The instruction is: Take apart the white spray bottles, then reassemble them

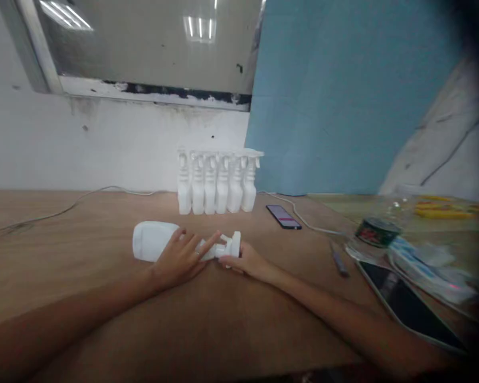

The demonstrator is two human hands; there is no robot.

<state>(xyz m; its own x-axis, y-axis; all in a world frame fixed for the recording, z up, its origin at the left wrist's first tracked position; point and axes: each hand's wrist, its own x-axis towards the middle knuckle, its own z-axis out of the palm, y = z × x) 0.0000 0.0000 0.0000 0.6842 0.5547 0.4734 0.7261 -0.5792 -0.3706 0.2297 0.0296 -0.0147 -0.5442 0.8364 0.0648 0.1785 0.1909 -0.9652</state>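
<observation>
A white spray bottle lies on its side just above or on the wooden table, base to the left and trigger head to the right. Wrapped over its body near the neck is my left hand, with the index finger reaching towards the trigger. My right hand grips the head end, thumb on the near side; its other fingers are partly hidden. Behind my hands, several white spray bottles stand upright in a row against the wall.
A phone lies right of the row, beside a white cable. Farther right are a cutter-like tool, a clear plastic bottle, a tablet and a white power strip. A blue sheet hangs behind the table.
</observation>
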